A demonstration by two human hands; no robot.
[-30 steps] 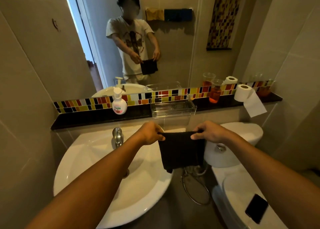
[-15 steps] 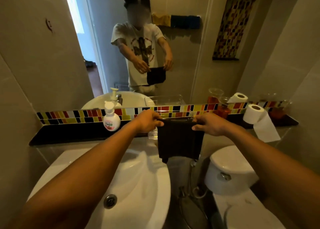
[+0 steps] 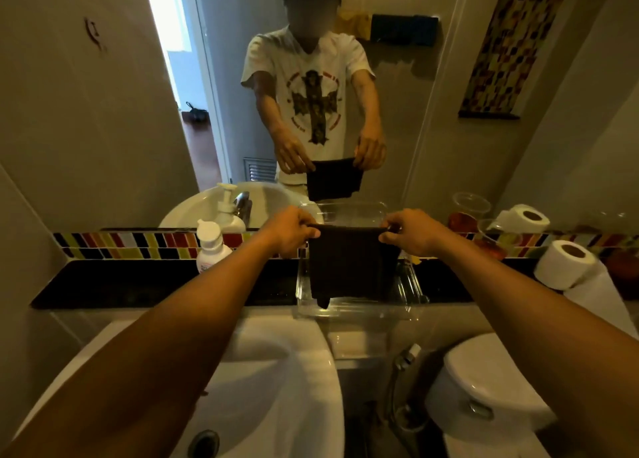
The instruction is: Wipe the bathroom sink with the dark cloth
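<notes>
Both arms reach forward over the white sink (image 3: pixel 304 381), and the dark cloth (image 3: pixel 349 264) hangs between the 2 hands, stretched flat along its top edge. The left hand (image 3: pixel 288 231) pinches the cloth's upper left corner with its fingers curled closed on the fabric, and the right hand (image 3: pixel 411 231) pinches the upper right corner the same way. The cloth is held in the air above the far edge of the sink, in front of a clear plastic tray (image 3: pixel 408 288) that sits on the black ledge (image 3: pixel 131 283) behind the basin; the cloth's lower edge hangs loose, with 1 small corner drooping below the rest, and it touches neither the sink nor the ledge as far as can be seen. The sink's drain (image 3: pixel 204 443) shows near the bottom edge of the view, well below the cloth. A white soap pump bottle (image 3: pixel 211 246) stands on the ledge toward its left part, just left of the left forearm. A toilet paper roll (image 3: pixel 563 264) rests at the right end of the ledge, with a loose sheet hanging down. Below it sits the white toilet tank (image 3: pixel 484 385), right of the sink. The mirror (image 3: pixel 415 111) above the ledge reflects the person holding the cloth with both hands.
</notes>
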